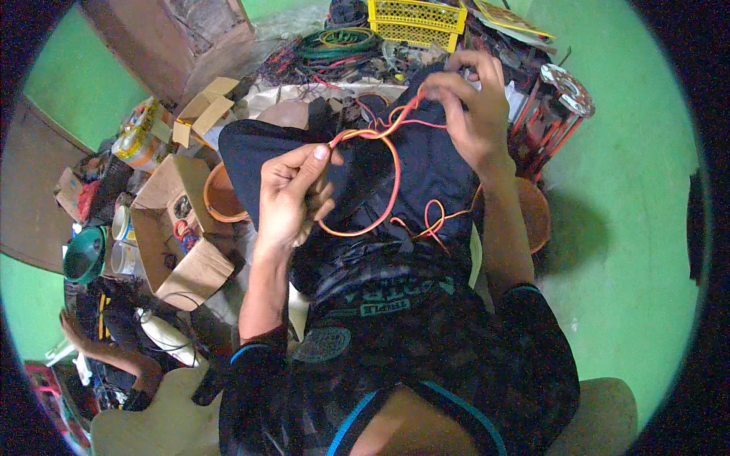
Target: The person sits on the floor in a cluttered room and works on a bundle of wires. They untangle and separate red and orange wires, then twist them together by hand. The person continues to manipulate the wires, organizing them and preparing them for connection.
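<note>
A thin red and orange electrical wire [397, 178] stretches between my two hands over my lap. My left hand [293, 194] pinches it between thumb and fingers. Its strands cross and twist together between the hands, and one large loop hangs below. My right hand [475, 110], higher and farther off, is closed on the other stretch of wire with thumb and fingertips; it looks slightly blurred. A loose curl of wire [435, 220] lies over my dark clothing, its tail running toward my right forearm.
At the far side lie coiled green cables [334, 49] and a yellow crate [418, 23]. To the left are an open cardboard box [163, 228], an orange bucket [222, 194] and a green bucket [85, 254]. Another person's hand [80, 334] shows lower left. A red-and-white frame [551, 114] stands right.
</note>
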A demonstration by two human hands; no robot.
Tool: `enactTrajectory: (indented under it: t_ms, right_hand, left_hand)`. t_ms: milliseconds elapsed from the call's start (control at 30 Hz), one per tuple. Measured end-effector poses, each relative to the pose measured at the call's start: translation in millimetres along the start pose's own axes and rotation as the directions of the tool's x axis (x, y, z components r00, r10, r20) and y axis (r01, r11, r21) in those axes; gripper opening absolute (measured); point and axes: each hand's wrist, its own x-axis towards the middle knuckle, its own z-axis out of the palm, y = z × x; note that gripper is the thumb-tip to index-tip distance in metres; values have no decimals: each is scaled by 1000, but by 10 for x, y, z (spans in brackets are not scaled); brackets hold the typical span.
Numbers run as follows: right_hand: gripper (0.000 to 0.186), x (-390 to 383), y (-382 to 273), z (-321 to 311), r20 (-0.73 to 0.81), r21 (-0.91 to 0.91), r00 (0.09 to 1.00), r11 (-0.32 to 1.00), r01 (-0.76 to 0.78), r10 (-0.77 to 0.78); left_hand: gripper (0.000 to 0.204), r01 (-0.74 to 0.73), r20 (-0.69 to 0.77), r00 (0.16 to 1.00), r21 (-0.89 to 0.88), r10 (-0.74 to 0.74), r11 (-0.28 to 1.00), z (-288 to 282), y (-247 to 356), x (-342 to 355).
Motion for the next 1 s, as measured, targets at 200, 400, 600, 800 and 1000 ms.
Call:
enactTrajectory:
  t_ms: [200,400,600,800,1000]
  right_hand:
    - [11,-113,-506,246,39,291,887,844,-451,461]
    - [57,-140,-837,137,334,362,843,769,-528,422]
    - [31,-337,-633,345,420,405,805,707,-580,420]
    - [19,-339,-619,316,701,661,563,-103,-743,438]
    - [21,-392,-506,334,835,471,533,-681,-560,139]
  left_hand:
    - [25,-24,7,1000,-311,28,950,-20,-79,12]
    - [25,-52,12,998,-317,59,947,-26,-27,-8]
    - [25,-37,48,997,-316,55,948,-7,-16,14]
    - [29,-145,-88,985,45,148,988,-86,-123,196]
    - [33,-75,-80,994,-69,69,995,27,-221,224]
